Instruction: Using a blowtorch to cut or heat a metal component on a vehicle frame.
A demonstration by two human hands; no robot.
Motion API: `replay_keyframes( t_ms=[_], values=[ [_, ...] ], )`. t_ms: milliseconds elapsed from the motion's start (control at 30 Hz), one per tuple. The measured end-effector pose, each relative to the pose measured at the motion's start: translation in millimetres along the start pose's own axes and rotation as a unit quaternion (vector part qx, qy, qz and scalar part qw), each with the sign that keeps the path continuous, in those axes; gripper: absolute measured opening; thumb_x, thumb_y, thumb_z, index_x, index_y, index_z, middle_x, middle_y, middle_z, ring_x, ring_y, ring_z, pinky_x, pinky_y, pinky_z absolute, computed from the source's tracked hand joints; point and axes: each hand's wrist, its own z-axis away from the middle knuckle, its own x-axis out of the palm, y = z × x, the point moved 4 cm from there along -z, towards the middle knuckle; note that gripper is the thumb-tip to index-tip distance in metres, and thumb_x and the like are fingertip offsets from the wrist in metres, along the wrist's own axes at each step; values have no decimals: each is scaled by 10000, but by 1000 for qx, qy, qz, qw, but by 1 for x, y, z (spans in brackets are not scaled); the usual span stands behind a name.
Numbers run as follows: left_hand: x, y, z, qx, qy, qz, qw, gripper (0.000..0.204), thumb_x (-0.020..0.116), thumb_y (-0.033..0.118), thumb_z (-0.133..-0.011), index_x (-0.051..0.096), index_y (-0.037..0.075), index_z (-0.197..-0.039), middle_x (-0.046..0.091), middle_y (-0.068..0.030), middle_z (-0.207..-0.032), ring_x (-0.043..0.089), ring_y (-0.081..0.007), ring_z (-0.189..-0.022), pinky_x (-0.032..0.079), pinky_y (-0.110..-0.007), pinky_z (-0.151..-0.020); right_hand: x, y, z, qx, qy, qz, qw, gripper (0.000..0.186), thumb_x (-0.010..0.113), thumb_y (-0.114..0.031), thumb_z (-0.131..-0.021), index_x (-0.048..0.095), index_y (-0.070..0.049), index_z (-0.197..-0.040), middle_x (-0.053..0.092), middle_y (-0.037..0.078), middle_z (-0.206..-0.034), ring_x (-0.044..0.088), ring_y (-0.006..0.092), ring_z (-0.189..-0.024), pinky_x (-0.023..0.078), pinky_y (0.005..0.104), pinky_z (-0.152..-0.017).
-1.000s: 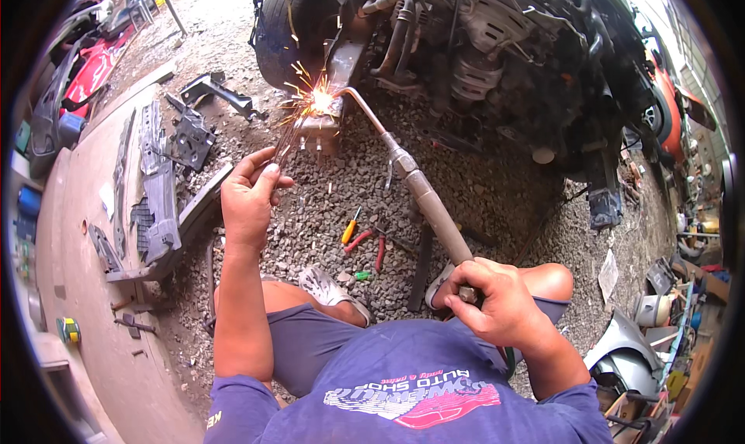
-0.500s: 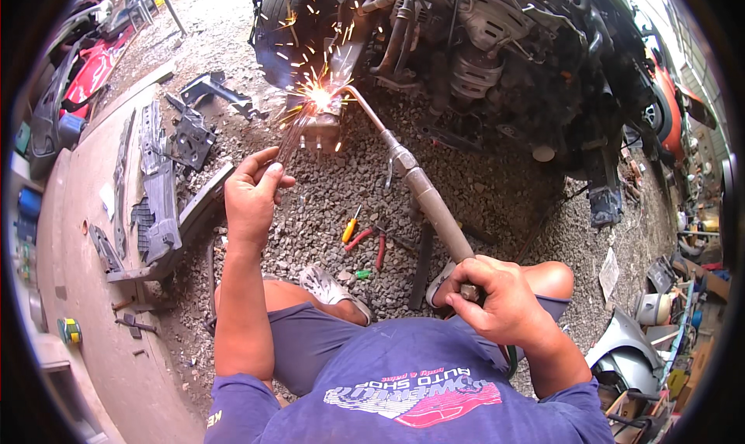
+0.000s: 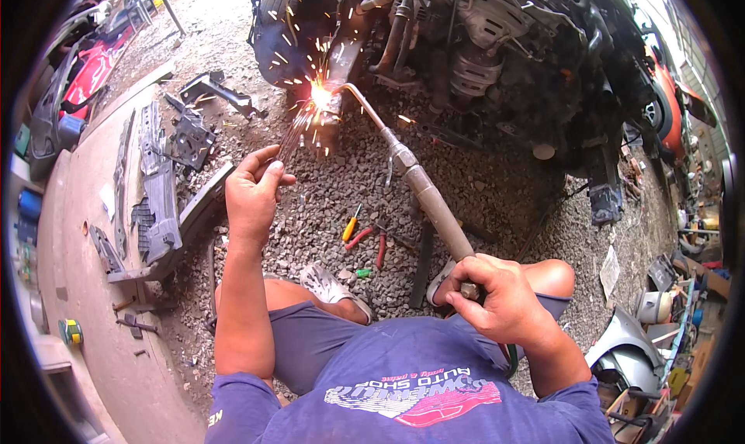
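Note:
My right hand (image 3: 497,295) is wrapped round the rear end of a gas torch (image 3: 431,200). Its long bent copper-coloured tip reaches forward to a glowing spot (image 3: 320,96) at the end of a metal frame rail (image 3: 344,59) on the car. Sparks fly up and outward there, and the glare hides the joint itself. Between thumb and fingers, my left hand (image 3: 254,186) pinches a bundle of thin wire rods (image 3: 290,141), whose far ends point up into the glow.
Yellow screwdriver (image 3: 351,225) and red-handled pliers (image 3: 372,241) lie on gravel between my feet. Bent metal car parts (image 3: 161,211) lie at left beside a concrete strip (image 3: 85,289). The car's dark underside (image 3: 504,95) looms ahead. A silver panel (image 3: 627,351) and clutter fill the right.
The flame and sparks have shifted shape, and the glow looks more orange. Smoke hangs less brightly near the wheel. Both hands and the torch are almost where they were.

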Motion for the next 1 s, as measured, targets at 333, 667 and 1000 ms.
replay_keyframes(
  t_ms=[333,667,1000],
  values=[
    [5,2,-2,-2,-6,6,1000,343,669,49,-1090,702,-37,-1421,796,-80,-1123,789,-122,-870,497,-218,-617,0,0,0,6,1,-6,1000,191,841,-113,-909,709,-74,-1041,705,136,-920,727,368,-860,577,447,-774],
    [1,8,9,10,6,-8,1000,342,664,33,-1090,693,-43,-1423,791,-70,-1057,784,-112,-863,488,-215,-614,-1,2,2,2,0,-20,1000,197,844,-117,-906,711,-71,-1043,702,137,-917,722,371,-864,570,452,-782],
    [-1,13,16,16,30,7,999,332,671,37,-1084,706,-39,-1405,806,-67,-963,705,-54,-763,449,-213,-589,0,5,1,-4,-3,-24,1000,199,851,-129,-906,715,-68,-1037,697,137,-904,720,365,-838,568,444,-768]
  ],
)
